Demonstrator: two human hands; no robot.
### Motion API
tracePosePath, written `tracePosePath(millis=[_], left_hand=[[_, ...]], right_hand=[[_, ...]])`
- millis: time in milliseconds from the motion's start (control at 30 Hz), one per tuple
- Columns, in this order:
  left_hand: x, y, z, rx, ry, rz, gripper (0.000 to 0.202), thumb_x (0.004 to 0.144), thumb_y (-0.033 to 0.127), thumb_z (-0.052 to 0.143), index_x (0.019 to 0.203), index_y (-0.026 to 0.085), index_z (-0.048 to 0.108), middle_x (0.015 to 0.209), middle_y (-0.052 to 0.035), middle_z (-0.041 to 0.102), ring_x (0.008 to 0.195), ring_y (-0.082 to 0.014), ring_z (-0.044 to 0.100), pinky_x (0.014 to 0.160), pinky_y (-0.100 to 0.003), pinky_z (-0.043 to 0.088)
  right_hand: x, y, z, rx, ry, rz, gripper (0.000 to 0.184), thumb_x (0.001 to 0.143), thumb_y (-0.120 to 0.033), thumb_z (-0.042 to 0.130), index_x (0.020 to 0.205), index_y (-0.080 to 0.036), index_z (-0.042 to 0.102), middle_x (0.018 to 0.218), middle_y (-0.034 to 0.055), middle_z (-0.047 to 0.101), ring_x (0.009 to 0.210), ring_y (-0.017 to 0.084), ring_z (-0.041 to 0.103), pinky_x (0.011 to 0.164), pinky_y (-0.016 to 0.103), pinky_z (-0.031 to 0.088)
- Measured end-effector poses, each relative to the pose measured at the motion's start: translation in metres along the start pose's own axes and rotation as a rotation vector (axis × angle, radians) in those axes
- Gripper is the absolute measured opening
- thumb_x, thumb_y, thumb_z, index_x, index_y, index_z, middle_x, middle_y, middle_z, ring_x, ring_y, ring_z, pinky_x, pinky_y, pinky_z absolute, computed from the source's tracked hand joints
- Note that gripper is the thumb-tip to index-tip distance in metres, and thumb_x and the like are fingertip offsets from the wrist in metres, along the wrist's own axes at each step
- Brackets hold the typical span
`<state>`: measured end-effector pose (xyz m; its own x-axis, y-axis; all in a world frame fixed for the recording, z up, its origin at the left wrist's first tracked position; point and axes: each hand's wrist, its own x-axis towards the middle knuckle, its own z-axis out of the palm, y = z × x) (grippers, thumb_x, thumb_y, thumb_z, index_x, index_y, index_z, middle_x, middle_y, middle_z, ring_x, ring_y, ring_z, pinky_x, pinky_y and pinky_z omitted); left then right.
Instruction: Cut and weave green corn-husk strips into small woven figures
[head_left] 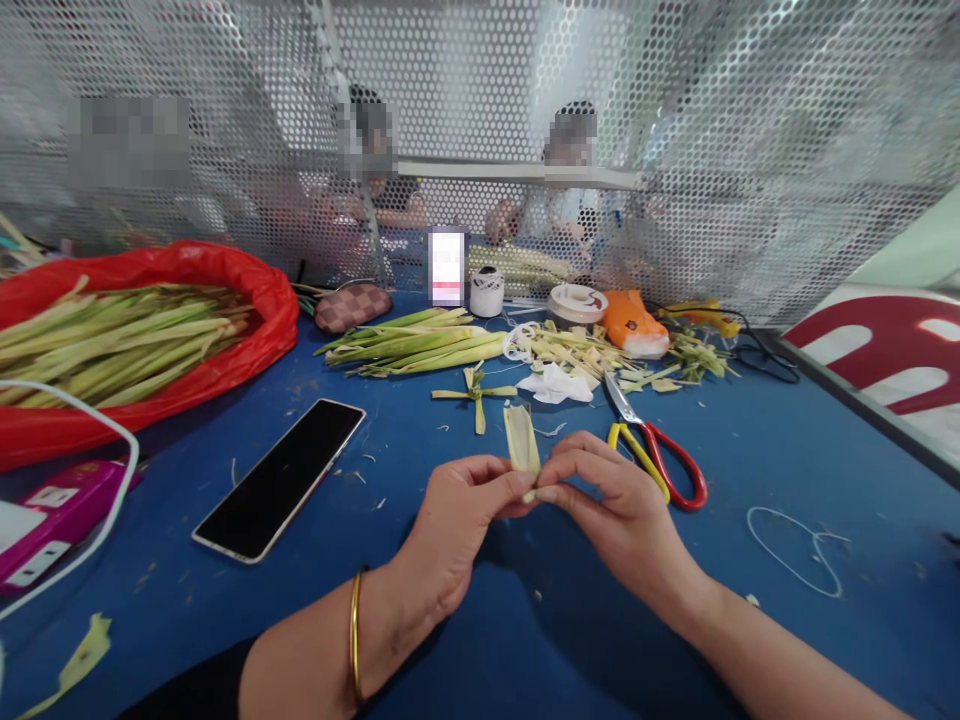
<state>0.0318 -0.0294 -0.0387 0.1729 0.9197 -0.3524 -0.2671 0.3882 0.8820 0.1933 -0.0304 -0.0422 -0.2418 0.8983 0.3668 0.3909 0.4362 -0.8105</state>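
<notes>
Both hands meet over the blue table [525,640], pinching the lower end of a short pale-green leaf strip [520,440] that stands upright between them. My left hand [457,525], with a gold bangle on its wrist, grips the strip from the left with thumb and fingers closed. From the right, my right hand [619,500] pinches the same end. A small folded cross of leaf strips [475,394] lies just beyond the hands. Scissors [654,452] with red and yellow handles rest right of my right hand.
A black phone [282,476] lies to the left. A red bag of green leaves [135,335], a loose leaf bundle [420,348], trimmings, thread spools, an orange tool [634,322] and a pink power strip [45,515] surround the work spot. A perforated screen stands behind; other people sit beyond it.
</notes>
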Motion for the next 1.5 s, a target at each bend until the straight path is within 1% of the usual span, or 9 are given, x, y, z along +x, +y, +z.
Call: tracePosePath(millis=[133,300,500,633,800,900,1133,1367,1500], left_hand=[[-0.002,-0.002,0.001,0.156,0.099,0.154,0.017,0.065,0.030,0.076,0.065,0.014,0.071,0.062,0.0004,0.065,0.061,-0.0103,0.055,0.062,-0.021,0.044],[-0.005,0.000,0.001,0.333,0.076,0.261,0.012,0.069,0.028,0.071,0.070,0.016,0.075,0.072,-0.0024,0.073,0.069,-0.0166,0.062,0.065,-0.025,0.047],[-0.007,0.001,-0.001,0.345,-0.038,0.264,0.015,0.070,0.027,0.072,0.081,0.019,0.076,0.083,-0.0034,0.075,0.079,-0.0202,0.067,0.072,-0.026,0.050],[-0.005,0.002,-0.001,0.388,0.008,0.238,0.011,0.066,0.026,0.076,0.075,0.018,0.076,0.074,-0.0017,0.074,0.071,-0.0176,0.065,0.066,-0.025,0.048],[0.000,0.005,-0.001,0.259,-0.057,0.122,0.015,0.064,0.028,0.079,0.073,0.016,0.076,0.070,-0.0030,0.072,0.066,-0.0145,0.063,0.065,-0.023,0.047],[0.001,0.006,-0.001,0.092,-0.093,0.020,0.018,0.065,0.029,0.079,0.075,0.013,0.075,0.072,-0.0057,0.072,0.068,-0.0143,0.064,0.068,-0.024,0.049],[0.002,0.005,-0.003,-0.005,-0.048,-0.041,0.020,0.063,0.029,0.079,0.074,0.013,0.073,0.067,-0.0047,0.069,0.061,-0.0112,0.062,0.062,-0.021,0.046],[0.000,0.004,-0.003,0.110,-0.041,0.021,0.014,0.068,0.028,0.074,0.073,0.015,0.075,0.068,-0.0046,0.070,0.066,-0.0129,0.062,0.063,-0.023,0.045],[-0.001,0.002,-0.002,0.227,-0.056,0.129,0.016,0.073,0.030,0.070,0.072,0.015,0.075,0.069,-0.0042,0.071,0.069,-0.0139,0.061,0.067,-0.023,0.045]], right_hand=[[0.000,-0.002,0.002,0.040,0.014,0.081,0.011,0.085,-0.022,0.061,0.074,-0.021,0.062,0.078,0.0012,0.063,0.074,0.016,0.059,0.069,0.028,0.046],[-0.003,-0.004,0.002,0.037,0.070,0.236,0.012,0.081,-0.026,0.062,0.070,-0.020,0.063,0.070,0.0002,0.065,0.066,0.016,0.058,0.063,0.027,0.045],[-0.002,-0.007,0.002,0.063,0.113,0.272,0.013,0.077,-0.027,0.064,0.067,-0.020,0.062,0.069,0.0006,0.065,0.066,0.016,0.059,0.064,0.029,0.046],[0.000,-0.007,0.001,0.075,0.100,0.309,0.011,0.074,-0.025,0.065,0.065,-0.019,0.062,0.066,0.0001,0.064,0.065,0.016,0.058,0.063,0.029,0.046],[0.002,-0.005,0.001,0.327,0.062,0.357,0.012,0.072,-0.024,0.068,0.071,-0.020,0.057,0.062,-0.0028,0.060,0.059,0.013,0.056,0.056,0.025,0.045],[0.002,-0.002,0.002,0.372,0.063,0.293,0.014,0.078,-0.027,0.066,0.073,-0.020,0.055,0.064,-0.0024,0.060,0.060,0.013,0.057,0.058,0.026,0.048],[0.001,0.002,0.001,-0.019,0.087,-0.174,0.010,0.085,-0.015,0.061,0.086,-0.024,0.065,0.081,0.0026,0.061,0.077,0.017,0.060,0.071,0.031,0.050],[0.000,0.003,0.002,-0.053,0.101,-0.137,0.010,0.085,-0.015,0.062,0.080,-0.023,0.066,0.080,0.0024,0.060,0.075,0.017,0.060,0.068,0.029,0.049],[0.001,0.002,0.001,0.068,0.083,0.006,0.010,0.083,-0.018,0.064,0.074,-0.022,0.065,0.082,0.0030,0.065,0.081,0.018,0.063,0.074,0.030,0.050]])
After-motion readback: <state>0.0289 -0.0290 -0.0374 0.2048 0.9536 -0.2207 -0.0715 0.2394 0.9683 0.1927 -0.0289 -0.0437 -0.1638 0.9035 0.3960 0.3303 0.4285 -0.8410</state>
